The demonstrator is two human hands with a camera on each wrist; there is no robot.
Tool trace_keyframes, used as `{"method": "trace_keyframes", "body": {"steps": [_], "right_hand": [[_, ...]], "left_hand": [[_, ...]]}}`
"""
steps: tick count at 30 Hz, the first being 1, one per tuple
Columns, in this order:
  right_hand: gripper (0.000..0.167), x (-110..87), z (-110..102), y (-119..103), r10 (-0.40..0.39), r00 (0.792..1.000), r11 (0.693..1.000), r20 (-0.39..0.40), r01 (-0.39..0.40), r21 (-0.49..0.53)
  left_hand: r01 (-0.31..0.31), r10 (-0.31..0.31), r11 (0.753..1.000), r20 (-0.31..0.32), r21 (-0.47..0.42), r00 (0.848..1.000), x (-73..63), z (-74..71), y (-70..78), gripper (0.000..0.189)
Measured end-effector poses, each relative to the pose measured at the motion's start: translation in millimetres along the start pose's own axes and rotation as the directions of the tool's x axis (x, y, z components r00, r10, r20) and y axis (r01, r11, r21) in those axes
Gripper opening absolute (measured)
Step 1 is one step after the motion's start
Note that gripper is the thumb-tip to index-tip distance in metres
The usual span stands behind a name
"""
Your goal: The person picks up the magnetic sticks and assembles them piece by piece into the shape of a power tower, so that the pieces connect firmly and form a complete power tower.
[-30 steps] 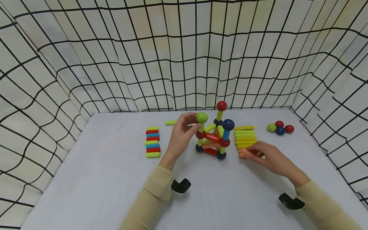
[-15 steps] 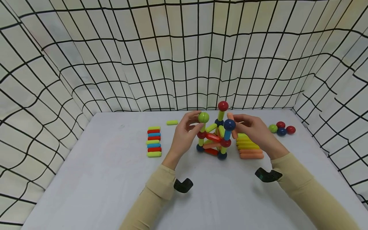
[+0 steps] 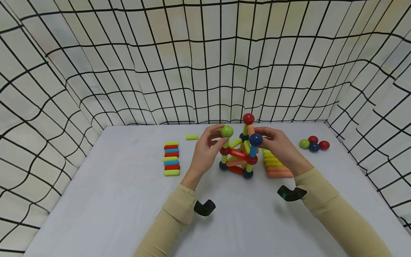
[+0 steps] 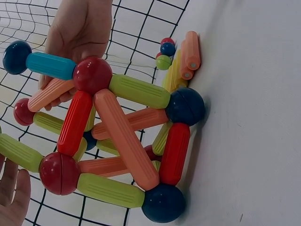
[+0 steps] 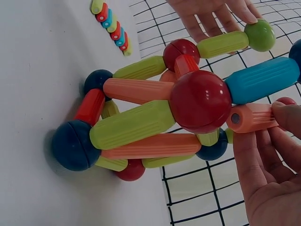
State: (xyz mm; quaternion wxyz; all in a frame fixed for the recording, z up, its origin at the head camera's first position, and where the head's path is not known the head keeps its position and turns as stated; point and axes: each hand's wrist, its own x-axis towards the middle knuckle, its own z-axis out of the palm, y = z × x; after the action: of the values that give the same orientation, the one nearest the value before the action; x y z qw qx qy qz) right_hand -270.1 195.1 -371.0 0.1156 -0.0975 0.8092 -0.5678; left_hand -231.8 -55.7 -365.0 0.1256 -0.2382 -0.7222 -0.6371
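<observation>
A magnetic ball-and-stick structure point(image 3: 237, 153) stands on the table. Three upright sticks rise from its upper part, topped by a green ball point(image 3: 227, 131), a dark blue ball point(image 3: 255, 139) and a red ball point(image 3: 248, 119). My left hand point(image 3: 205, 150) holds the green ball between thumb and fingers at the left side. At the right, my right hand point(image 3: 279, 144) pinches a long orange stick point(image 5: 254, 117). One end lies close to the red joint ball point(image 5: 201, 101) under the blue stick; the other reaches toward the top red ball. Contact at the ends is unclear.
Short coloured sticks point(image 3: 171, 155) lie in a column on the left, with a lone green stick point(image 3: 192, 137) behind. Yellow and orange long sticks point(image 3: 279, 169) lie right of the structure. Several loose balls point(image 3: 314, 146) sit far right. Black netting point(image 3: 205, 71) surrounds the table.
My right hand picked an orange stick from the right-hand row, lifted it to the structure and moved slightly left with it, tucking it behind the blue ball. My left hand stayed at the green ball.
</observation>
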Motion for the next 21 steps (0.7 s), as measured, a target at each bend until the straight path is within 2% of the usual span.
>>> {"method": "trace_keyframes", "body": {"steps": [8, 15, 19, 21], "right_hand": [[0.047, 3.1, 6, 3, -0.006, 1.0, 0.998, 0.005, 0.005, 0.06], [0.043, 5.5, 11, 4, -0.002, 1.0, 0.998, 0.001, 0.002, 0.058], [0.048, 5.6, 9, 7, -0.006, 1.0, 0.999, 0.011, 0.005, 0.047], [0.052, 3.1, 7, 8, -0.016, 0.999, 0.999, 0.028, 0.015, 0.036]], "left_hand": [[0.016, -0.016, 1.0, 0.001, 0.021, 1.0, -0.3, 0.7, -0.6, 0.04], [0.022, -0.022, 1.0, -0.005, 0.019, 1.0, 3.6, 2.1, -33.1, 0.041], [0.02, -0.02, 1.0, 0.007, 0.019, 1.0, 3.2, -0.1, -39.6, 0.044], [0.049, -0.05, 0.998, 0.014, 0.03, 0.999, 1.7, -1.6, -42.2, 0.046]]}}
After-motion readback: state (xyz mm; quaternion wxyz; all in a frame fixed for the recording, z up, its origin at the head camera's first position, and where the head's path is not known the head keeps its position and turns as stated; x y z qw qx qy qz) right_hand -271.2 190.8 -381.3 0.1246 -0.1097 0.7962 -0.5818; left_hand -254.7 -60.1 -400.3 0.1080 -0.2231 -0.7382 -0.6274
